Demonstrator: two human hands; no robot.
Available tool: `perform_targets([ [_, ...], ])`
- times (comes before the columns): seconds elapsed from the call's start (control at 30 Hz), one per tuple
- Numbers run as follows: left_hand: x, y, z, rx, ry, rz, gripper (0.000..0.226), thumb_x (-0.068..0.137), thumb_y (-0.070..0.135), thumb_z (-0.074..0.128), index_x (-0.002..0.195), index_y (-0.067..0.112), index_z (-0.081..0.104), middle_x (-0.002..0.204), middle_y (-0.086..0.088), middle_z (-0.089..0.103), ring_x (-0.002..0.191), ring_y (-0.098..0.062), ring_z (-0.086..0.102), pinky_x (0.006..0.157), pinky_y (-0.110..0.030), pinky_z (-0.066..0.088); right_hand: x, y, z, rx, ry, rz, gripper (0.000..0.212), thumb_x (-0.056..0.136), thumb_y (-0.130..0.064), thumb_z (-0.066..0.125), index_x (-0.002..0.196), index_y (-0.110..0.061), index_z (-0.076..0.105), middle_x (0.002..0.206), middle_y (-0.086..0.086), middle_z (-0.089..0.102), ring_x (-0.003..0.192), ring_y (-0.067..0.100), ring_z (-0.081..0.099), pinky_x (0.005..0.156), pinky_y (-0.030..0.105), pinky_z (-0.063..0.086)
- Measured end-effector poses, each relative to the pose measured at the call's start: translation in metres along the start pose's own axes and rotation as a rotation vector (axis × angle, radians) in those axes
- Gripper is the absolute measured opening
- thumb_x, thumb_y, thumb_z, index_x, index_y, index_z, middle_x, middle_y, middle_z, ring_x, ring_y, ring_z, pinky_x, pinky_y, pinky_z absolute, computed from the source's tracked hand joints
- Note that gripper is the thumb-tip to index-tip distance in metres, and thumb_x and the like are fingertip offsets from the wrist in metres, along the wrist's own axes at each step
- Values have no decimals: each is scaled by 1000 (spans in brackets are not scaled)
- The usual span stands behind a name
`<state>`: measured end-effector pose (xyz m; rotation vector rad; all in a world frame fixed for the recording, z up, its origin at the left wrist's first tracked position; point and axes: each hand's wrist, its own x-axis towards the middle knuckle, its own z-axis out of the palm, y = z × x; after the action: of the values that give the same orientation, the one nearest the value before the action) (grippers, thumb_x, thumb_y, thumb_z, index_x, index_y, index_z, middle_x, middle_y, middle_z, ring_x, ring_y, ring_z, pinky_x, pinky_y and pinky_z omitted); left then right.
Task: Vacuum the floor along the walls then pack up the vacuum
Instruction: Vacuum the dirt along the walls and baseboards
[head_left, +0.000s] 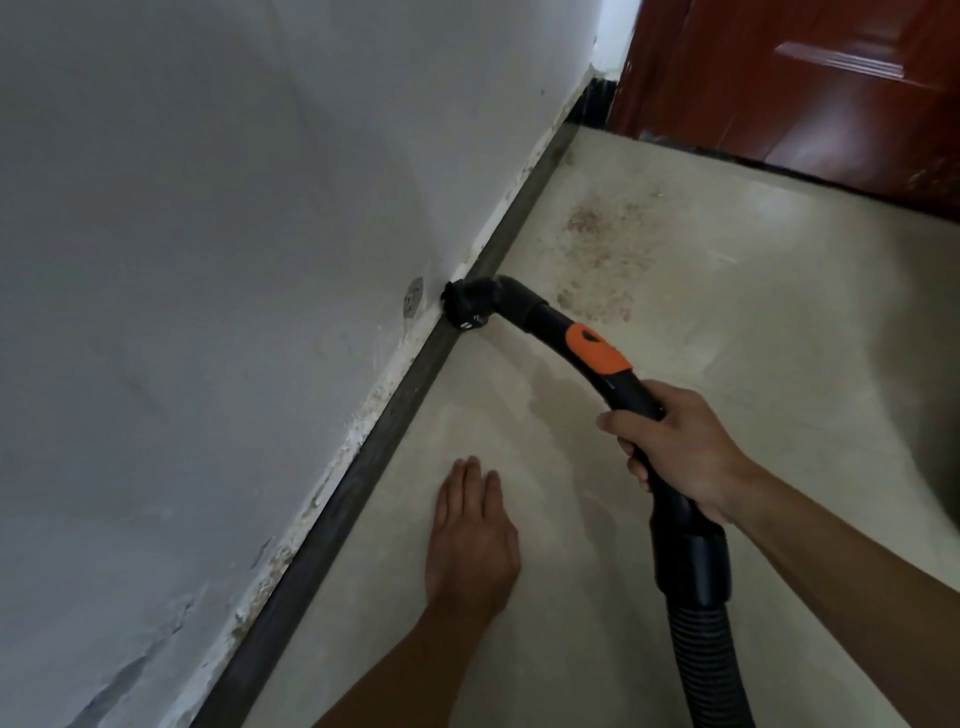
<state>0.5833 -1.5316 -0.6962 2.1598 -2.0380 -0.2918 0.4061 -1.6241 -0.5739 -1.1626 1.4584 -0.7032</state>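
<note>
The left hand is held flat, palm down, fingers straight and together, while the right hand curls round the wand, both forearms extended.

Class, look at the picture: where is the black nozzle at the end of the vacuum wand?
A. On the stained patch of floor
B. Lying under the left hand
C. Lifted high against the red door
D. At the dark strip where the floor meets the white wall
D: the nozzle sits at the dark strip below the white wall, with the right hand gripping the wand.

Nozzle touching wall base
</note>
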Motion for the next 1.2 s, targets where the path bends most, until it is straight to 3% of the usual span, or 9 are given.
perform_targets([
  [0.2, 1, 0, 1, -18, 9, 6, 53, 84, 23, 35, 124, 3, 62, 136, -21, 53, 130, -35, 47, 107, -46, 40, 49, -18, -8, 24, 168, 64, 17, 87, -8, 68, 102, -5, 61, 58, 6, 49, 36, 16, 41, 38, 24, 37],
  [0.37, 2, -1, 0, 8, -26, 1, 57, 79, 26, 36, 125, 5, 62, 137, -19, 53, 131, -33, 47, 105, -46, 41, 67, -34, 3, 83, 114, 23, 18, 85, -10, 70, 101, -7, 62, 52, 2, 51, 37, 16, 43, 39, 25, 39],
  [0.5, 4, -1, -1, 18, -41, 2, 56, 79, 27, 37, 124, 5, 63, 137, -20, 53, 130, -33, 47, 105, -46, 42, 46, -8, 16, 72, 61, 3, 14, 84, -7, 68, 96, -7, 59, 53, 5, 51, 37, 19, 43, 39, 26, 39],
  [0.6, 3, -1, 0, 23, -39, 2, 56, 80, 27, 36, 125, 5, 62, 137, -20, 53, 131, -33, 47, 106, -47, 41, 32, 16, 8, -53, 67, -6, 12, 84, -7, 67, 92, -8, 58, 54, 8, 51, 37, 21, 44, 39, 28, 40],
  [0.77, 2, -1, -1, 4, -27, 11, 54, 83, 24, 35, 125, 3, 61, 137, -21, 53, 131, -34, 47, 105, -47, 42, 49, 26, -23, -378, 299, -1, 14, 81, -20, 71, 86, -13, 60, 64, 15, 61, 48, 30, 56, 53, 45, 53],
  [0.93, 1, 1, -1, 23, -31, 4, 55, 83, 24, 34, 126, 2, 61, 137, -22, 52, 131, -34, 47, 104, -47, 43, 57, 34, -30, -470, 359, 27, 15, 81, -28, 70, 84, -19, 59, 75, 18, 65, 64, 40, 65, 64, 54, 58],
  [1.03, 3, 0, 1, 30, -32, -1, 55, 83, 26, 35, 127, 3, 60, 138, -21, 51, 132, -34, 45, 106, -47, 41, 82, 27, -15, -414, 342, 39, 17, 82, -27, 70, 90, -15, 60, 76, 17, 66, 61, 37, 64, 62, 50, 59],
  [1.13, 3, -1, 2, 37, -48, 6, 56, 84, 28, 35, 128, 4, 60, 139, -20, 50, 133, -34, 44, 106, -47, 41, 111, 13, 5, -302, 249, 54, 18, 86, -22, 70, 99, -12, 61, 68, 12, 63, 47, 27, 57, 49, 35, 50],
  [1.2, 3, -2, 3, 31, -58, 7, 56, 84, 28, 36, 128, 4, 60, 140, -20, 50, 133, -33, 44, 106, -47, 41, 127, 5, 10, -289, 231, 64, 18, 87, -21, 70, 100, -13, 61, 67, 11, 62, 47, 25, 56, 49, 32, 48],
])
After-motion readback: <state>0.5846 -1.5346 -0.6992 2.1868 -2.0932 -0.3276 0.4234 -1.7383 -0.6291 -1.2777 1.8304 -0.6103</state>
